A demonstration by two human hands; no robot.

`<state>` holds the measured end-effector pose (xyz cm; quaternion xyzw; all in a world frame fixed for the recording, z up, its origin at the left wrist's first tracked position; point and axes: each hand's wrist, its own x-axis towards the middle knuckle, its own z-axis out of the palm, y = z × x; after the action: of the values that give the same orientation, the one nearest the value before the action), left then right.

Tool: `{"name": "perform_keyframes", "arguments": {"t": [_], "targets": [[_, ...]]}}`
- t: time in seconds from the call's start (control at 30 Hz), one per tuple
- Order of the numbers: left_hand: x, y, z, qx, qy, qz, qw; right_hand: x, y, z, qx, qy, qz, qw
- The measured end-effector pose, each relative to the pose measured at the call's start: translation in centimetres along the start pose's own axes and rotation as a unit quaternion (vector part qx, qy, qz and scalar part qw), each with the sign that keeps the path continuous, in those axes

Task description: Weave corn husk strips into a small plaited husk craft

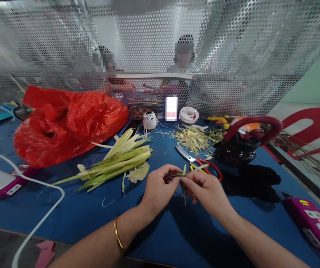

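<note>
My left hand (161,186) and my right hand (204,188) meet low over the middle of the blue table, fingertips pinched close together. Between them both hands grip a small piece of green husk strips (184,191), with short ends sticking up and hanging down; the fingers hide its centre. Just beyond my right hand lie scissors (187,154) with red and yellow handles, blades apart. Left of my left hand is a pile of pale green husk leaves (120,160). A heap of small husk scraps (195,139) sits past the scissors.
A red plastic bag (73,123) fills the back left. A ball of white string (150,121), a white tape roll (189,114) and a lit phone (171,108) stand behind. At right are a dark pot with a maroon handle (239,145), black gloves (250,182) and a purple device (313,221).
</note>
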<state>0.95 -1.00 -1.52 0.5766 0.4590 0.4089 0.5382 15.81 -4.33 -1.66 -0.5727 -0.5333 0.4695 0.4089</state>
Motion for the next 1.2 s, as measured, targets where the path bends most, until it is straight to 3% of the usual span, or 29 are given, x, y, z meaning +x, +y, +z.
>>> {"name": "perform_keyframes", "arguments": {"t": [0.1, 0.23, 0.3, 0.37, 0.43, 0.53, 0.7, 0.9, 1.2], "targets": [[0.1, -0.1, -0.1, 0.000, -0.009, -0.006, 1.000, -0.6, -0.2, -0.5, -0.093, 0.073, -0.081, 0.990], [0.1, -0.2, -0.1, -0.008, -0.031, -0.017, 0.999, -0.1, -0.8, -2.3, -0.274, 0.226, -0.231, 0.906], [0.0, -0.2, 0.0, 0.004, -0.040, -0.015, 0.999, 0.7, -0.9, -3.1, -0.319, 0.223, -0.240, 0.889], [-0.1, -0.2, 0.0, 0.024, -0.049, -0.012, 0.998, 1.5, -0.8, -3.4, -0.270, 0.131, -0.191, 0.935], [-0.3, -0.1, 0.0, 0.048, -0.064, -0.002, 0.997, 1.9, -0.6, -3.2, -0.150, 0.017, -0.106, 0.983], [-0.4, 0.0, 0.0, 0.075, -0.090, 0.020, 0.993, 1.9, -0.6, -2.6, -0.002, -0.055, -0.010, 0.998], [-0.4, 0.4, 0.1, 0.047, -0.134, -0.010, 0.990, 1.7, -0.9, -2.5, 0.084, -0.018, 0.023, 0.996], [-0.4, -0.1, 0.2, -0.081, -0.262, -0.166, 0.947, 2.3, -0.3, -2.9, 0.184, 0.066, 0.003, 0.981], [-0.4, 0.4, -0.4, -0.096, -0.289, -0.168, 0.937, 2.4, 0.0, -2.8, 0.239, 0.119, 0.010, 0.964]]}}
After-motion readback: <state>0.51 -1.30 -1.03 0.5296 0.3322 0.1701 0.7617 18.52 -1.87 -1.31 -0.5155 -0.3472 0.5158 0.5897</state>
